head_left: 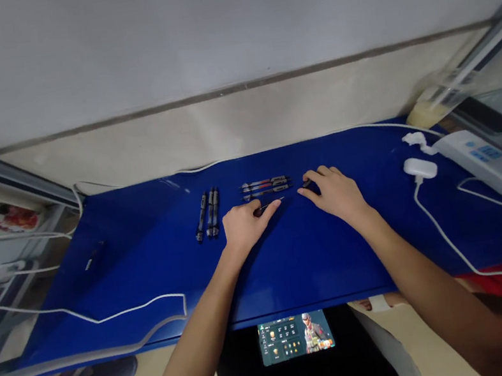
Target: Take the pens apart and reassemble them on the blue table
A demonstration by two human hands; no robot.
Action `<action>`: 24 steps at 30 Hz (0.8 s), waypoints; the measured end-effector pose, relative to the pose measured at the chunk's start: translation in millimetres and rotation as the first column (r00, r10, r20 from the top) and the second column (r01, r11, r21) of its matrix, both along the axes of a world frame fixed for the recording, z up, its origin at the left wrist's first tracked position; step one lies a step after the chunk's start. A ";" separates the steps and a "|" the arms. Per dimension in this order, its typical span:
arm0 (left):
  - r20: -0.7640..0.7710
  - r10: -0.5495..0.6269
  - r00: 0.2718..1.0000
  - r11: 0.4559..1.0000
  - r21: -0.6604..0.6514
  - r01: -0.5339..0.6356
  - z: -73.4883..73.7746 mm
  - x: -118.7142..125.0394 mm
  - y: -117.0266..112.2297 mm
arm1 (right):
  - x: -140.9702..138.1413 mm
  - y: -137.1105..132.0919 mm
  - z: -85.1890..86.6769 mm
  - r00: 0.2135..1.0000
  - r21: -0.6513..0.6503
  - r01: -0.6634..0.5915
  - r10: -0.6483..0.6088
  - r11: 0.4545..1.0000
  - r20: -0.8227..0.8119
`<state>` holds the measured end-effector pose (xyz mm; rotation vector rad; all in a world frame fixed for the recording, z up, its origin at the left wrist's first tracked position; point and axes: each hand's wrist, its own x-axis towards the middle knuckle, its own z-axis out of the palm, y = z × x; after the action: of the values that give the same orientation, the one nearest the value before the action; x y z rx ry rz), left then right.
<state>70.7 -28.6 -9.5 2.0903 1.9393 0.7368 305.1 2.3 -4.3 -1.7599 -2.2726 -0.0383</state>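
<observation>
1. Gripping a slim pen piece (267, 205) between thumb and fingers of the left hand (244, 225), pointing its thin tip rightward.
2. Pinching a small dark piece (307, 184) in the right hand (336, 191), just apart from that tip.
3. Showing slender, cylindrical crosswise pens (264, 184) just beyond, lengthwise pens (211, 211) leftward.
4. Exposing smooth, glossy blue tabletop (294, 264).

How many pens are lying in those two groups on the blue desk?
6. Three slanted pens lie side by side, left of the left hand; three crosswise pens lie just beyond it. That hand may hide more.
</observation>
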 end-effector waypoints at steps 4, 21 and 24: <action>-0.005 0.003 1.000 1.000 0.008 -0.003 -1.3 -0.2 0.2 | 1.5 1.3 -0.1 0.993 -0.121 -0.118 0.116 0.986 -0.027; -0.020 0.044 0.999 0.999 -0.001 -0.044 0.2 -0.9 0.9 | 6.2 5.4 7.4 0.916 0.094 -0.226 0.244 0.970 -0.317; -0.021 0.057 0.998 0.998 -0.011 -0.058 1.0 -1.8 1.3 | -1.2 -0.5 12.3 0.699 0.058 -0.159 0.154 0.986 -0.698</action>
<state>68.9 -27.3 -8.5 2.0515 2.0176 0.7162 303.9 1.8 8.0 -1.2494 -1.8147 0.5805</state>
